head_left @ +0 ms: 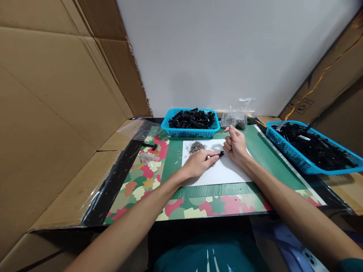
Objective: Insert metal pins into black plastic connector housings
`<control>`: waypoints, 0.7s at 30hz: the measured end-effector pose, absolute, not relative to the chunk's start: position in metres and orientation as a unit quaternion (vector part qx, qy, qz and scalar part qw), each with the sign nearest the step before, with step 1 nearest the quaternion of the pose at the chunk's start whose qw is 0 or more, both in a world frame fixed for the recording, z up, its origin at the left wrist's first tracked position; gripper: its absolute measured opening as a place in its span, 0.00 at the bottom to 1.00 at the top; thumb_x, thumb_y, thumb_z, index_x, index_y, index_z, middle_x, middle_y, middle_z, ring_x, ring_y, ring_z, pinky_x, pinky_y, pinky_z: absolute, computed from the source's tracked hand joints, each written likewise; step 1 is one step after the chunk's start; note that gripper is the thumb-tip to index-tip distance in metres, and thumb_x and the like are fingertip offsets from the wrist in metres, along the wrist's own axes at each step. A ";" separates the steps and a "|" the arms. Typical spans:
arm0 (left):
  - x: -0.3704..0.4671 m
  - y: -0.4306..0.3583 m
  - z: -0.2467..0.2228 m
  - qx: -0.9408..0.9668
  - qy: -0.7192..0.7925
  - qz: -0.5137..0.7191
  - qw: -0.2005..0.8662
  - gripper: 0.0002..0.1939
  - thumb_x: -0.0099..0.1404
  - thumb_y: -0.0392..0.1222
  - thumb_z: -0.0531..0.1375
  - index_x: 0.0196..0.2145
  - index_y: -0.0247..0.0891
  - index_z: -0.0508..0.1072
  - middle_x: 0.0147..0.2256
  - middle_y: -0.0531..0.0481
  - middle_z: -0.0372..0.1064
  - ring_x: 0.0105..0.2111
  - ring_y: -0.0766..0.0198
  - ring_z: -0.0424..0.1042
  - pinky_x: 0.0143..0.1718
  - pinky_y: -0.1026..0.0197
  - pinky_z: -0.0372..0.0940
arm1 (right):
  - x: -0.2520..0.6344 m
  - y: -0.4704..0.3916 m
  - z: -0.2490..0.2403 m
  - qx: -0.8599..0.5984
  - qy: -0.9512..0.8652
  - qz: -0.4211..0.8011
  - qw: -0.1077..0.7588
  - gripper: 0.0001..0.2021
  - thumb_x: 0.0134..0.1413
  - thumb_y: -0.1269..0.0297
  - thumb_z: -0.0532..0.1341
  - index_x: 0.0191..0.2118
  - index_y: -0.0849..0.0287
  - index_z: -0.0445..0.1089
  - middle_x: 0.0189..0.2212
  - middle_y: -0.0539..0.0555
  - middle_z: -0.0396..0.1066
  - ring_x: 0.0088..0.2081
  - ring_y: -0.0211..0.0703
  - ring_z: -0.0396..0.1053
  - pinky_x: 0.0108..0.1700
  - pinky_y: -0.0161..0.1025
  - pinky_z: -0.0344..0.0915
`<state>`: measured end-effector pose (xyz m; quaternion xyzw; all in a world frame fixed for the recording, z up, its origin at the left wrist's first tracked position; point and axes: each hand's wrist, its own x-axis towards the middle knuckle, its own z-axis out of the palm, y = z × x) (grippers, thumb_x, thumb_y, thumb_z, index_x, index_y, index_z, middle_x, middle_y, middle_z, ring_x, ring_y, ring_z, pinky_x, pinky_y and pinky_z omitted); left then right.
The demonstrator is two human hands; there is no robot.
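My left hand point(200, 162) rests low over a white sheet point(224, 174), its thumb and fingers pinching a small black part point(221, 154). Just right of that part, my right hand point(235, 144) is raised above the sheet with its fingers curled. Whatever its fingers may hold is too small to make out. A pile of tiny metal pieces point(196, 146) lies on the sheet beyond my left hand.
Behind the sheet stands a blue basket point(190, 132) of black parts, beside clear bags point(236, 119). Another blue basket point(312, 166) is at the right. A black piece point(154, 147) and a plastic bag point(149, 158) lie left. Cardboard walls flank the table.
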<state>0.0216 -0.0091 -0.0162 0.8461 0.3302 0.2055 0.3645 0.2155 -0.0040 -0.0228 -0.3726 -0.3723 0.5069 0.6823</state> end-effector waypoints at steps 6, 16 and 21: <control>0.023 -0.007 -0.019 0.845 0.328 0.204 0.369 0.22 0.75 0.53 0.56 0.56 0.40 0.82 0.34 0.50 0.81 0.33 0.59 0.74 0.34 0.62 0.60 | 0.216 -0.002 -0.027 -0.360 -0.387 0.498 0.687 0.26 0.52 0.39 0.72 0.34 0.51 0.61 0.11 0.34 0.45 0.12 0.28 0.36 0.13 0.28 0.39; 0.024 -0.006 -0.022 0.846 0.325 0.201 0.371 0.21 0.74 0.52 0.57 0.52 0.38 0.83 0.33 0.51 0.80 0.31 0.60 0.73 0.33 0.61 0.59 | 0.215 -0.002 -0.032 -0.363 -0.393 0.496 0.684 0.25 0.54 0.39 0.72 0.33 0.52 0.61 0.11 0.34 0.45 0.12 0.28 0.36 0.13 0.28 0.40; 0.027 -0.004 -0.022 0.845 0.308 0.211 0.382 0.19 0.74 0.49 0.56 0.42 0.35 0.84 0.29 0.50 0.77 0.30 0.61 0.71 0.33 0.62 0.58 | 0.214 -0.003 -0.034 -0.364 -0.388 0.486 0.693 0.24 0.55 0.40 0.70 0.32 0.52 0.60 0.11 0.34 0.45 0.12 0.28 0.36 0.13 0.27 0.40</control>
